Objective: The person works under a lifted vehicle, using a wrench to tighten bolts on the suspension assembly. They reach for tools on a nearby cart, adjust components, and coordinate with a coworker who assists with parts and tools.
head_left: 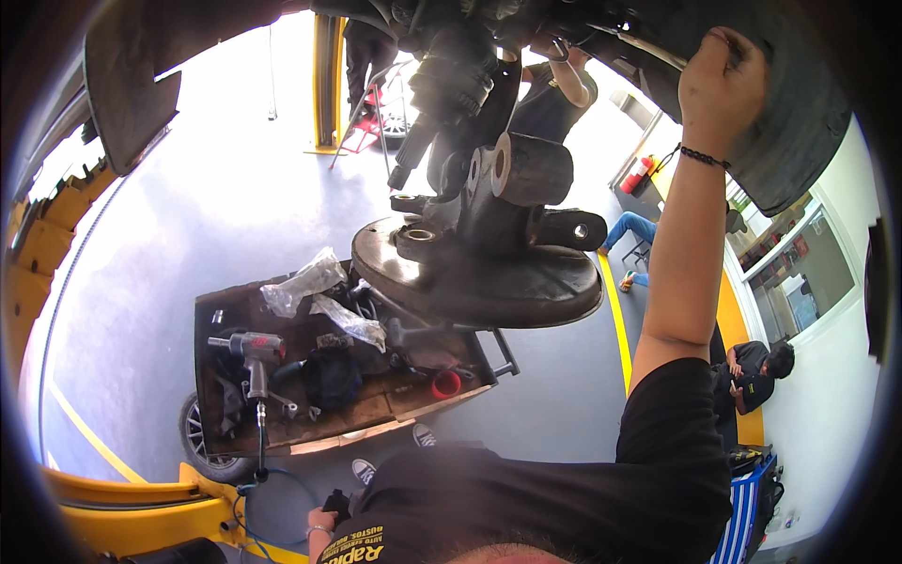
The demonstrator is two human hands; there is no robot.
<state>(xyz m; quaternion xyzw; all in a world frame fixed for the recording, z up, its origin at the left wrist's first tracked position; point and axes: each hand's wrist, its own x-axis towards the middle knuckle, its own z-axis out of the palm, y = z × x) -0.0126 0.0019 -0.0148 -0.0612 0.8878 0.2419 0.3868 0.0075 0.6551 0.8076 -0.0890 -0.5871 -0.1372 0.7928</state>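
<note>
My right arm is raised, and my right hand is closed at the end of a long thin metal bar beneath the dark car body. The bar's far end is lost among the dark parts. Left of that arm hangs a steering knuckle, with a round brake disc under it. A ribbed rubber boot shows above. Low at the left, my left hand is closed around a small black thing, too small to name.
Below the disc stands a tool cart with an impact wrench, plastic bags and a red ring-shaped thing. A wheel stands beside it. Yellow lift parts lie lower left. A co-worker stands behind the knuckle; another person is at right.
</note>
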